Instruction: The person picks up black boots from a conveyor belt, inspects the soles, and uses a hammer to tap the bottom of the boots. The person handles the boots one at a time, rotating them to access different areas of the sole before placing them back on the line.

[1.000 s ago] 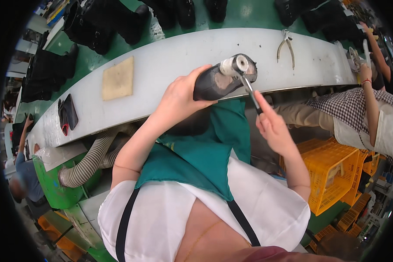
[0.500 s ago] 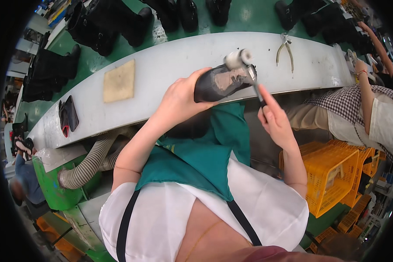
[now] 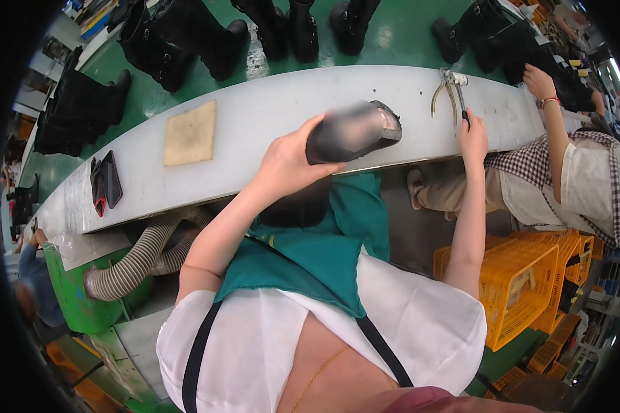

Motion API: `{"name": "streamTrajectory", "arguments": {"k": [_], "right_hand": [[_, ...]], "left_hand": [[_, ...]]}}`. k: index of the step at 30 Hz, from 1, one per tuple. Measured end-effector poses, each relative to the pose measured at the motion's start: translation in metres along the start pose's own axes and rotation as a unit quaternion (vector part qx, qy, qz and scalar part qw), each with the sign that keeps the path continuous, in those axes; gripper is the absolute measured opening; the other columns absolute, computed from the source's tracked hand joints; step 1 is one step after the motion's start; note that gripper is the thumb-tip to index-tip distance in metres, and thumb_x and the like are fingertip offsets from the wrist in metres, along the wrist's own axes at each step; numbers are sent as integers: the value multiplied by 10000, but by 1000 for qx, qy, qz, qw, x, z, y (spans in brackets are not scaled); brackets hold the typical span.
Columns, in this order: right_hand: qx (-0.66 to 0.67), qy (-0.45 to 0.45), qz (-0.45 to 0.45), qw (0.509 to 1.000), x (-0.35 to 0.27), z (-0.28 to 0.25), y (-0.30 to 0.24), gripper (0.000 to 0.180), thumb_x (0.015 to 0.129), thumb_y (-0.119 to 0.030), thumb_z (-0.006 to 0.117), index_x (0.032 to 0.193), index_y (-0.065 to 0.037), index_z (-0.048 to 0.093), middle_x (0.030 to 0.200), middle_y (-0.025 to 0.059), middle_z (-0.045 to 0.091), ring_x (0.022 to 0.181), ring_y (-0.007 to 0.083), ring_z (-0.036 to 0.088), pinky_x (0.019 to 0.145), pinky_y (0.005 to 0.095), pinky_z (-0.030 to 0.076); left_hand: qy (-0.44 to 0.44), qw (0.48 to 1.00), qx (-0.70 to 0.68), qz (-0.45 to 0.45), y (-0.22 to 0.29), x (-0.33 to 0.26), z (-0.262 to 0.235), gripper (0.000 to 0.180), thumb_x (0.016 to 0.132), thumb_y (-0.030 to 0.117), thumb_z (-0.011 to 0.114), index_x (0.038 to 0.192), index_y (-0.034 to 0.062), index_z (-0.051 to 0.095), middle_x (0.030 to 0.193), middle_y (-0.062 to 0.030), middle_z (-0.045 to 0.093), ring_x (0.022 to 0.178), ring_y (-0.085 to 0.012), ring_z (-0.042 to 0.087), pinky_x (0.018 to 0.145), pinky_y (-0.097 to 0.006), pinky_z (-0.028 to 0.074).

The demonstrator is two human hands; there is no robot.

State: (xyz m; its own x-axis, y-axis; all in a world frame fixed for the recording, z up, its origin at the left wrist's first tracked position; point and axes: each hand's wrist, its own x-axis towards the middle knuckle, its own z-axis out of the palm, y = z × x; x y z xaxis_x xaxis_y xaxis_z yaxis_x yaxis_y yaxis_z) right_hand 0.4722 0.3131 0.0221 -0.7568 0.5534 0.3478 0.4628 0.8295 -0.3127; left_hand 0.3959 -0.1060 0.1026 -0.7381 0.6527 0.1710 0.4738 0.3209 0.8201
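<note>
My left hand [image 3: 289, 157] is closed around a black boot [image 3: 324, 143], tipped so its underside faces up; part of that bottom is blurred, and the toe end points right. The boot's shaft hangs below the table edge against my green apron [image 3: 358, 206]. Farther right, my right hand [image 3: 473, 141] grips the dark handle of a hammer [image 3: 461, 98] with a white head. The hammer head is beside a pair of pliers [image 3: 434, 98] with tan handles, at the table's far right; I cannot tell whether it touches the table.
On the white table [image 3: 255, 117] lie a tan square pad [image 3: 189, 134] and dark flat pieces [image 3: 107, 182] at left. Black boots [image 3: 210, 41] stand beyond it. A co-worker [image 3: 551, 165] stands close on the right, behind yellow crates [image 3: 517, 289]. A grey hose [image 3: 141, 258] runs below left.
My right hand has carried the hammer from the boot's toe rightward to beside the pliers. My left hand still holds the boot in nearly the same place. The co-worker's arm has shifted.
</note>
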Motion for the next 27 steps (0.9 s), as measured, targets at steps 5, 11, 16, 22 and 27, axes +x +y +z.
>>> {"name": "streamTrajectory", "arguments": {"k": [5, 11, 16, 22, 27], "right_hand": [[121, 3, -123, 985, -28, -26, -49, 345, 906, -65, 489, 1243, -45, 559, 1245, 175, 552, 1186, 328, 495, 986, 401, 402], [186, 14, -200, 962, -74, -15, -75, 304, 892, 2, 525, 1179, -53, 607, 1081, 146, 615, 1002, 286, 594, 846, 321, 472], [204, -7, -269, 941, -101, -14, -91, 296, 857, 49, 557, 1115, -66, 646, 950, 125, 637, 846, 265, 620, 726, 306, 502], [508, -233, -106, 823, -132, 11, -126, 353, 906, -159, 524, 1242, -51, 541, 1189, 119, 582, 1061, 252, 571, 884, 336, 463], [761, -138, 71, 630, -137, 0, -212, 447, 962, -305, 473, 1282, 8, 477, 1271, 124, 527, 1135, 231, 536, 955, 334, 435]], "left_hand": [[71, 980, -182, -35, -16, 12, -11, 628, 736, 209, 779, 1255, -19, 510, 1129, -120, 647, 1057, -179, 604, 925, -306, 457], [113, 910, -397, -41, -23, 15, -28, 490, 840, 205, 703, 1228, -27, 514, 1155, -96, 596, 1079, -162, 556, 935, -319, 442], [119, 816, -561, -73, -15, 21, -18, 561, 887, 392, 625, 1259, -11, 504, 1209, -118, 580, 1118, -210, 558, 972, -351, 439], [6, 583, -798, -155, 18, 45, 20, 738, 869, 623, 523, 1321, 41, 483, 1289, -150, 550, 1185, -292, 531, 1039, -448, 396], [12, 518, -810, -273, 18, 43, 87, 749, 832, 656, 547, 1333, 102, 492, 1347, -97, 518, 1227, -300, 496, 1076, -473, 341]]}}
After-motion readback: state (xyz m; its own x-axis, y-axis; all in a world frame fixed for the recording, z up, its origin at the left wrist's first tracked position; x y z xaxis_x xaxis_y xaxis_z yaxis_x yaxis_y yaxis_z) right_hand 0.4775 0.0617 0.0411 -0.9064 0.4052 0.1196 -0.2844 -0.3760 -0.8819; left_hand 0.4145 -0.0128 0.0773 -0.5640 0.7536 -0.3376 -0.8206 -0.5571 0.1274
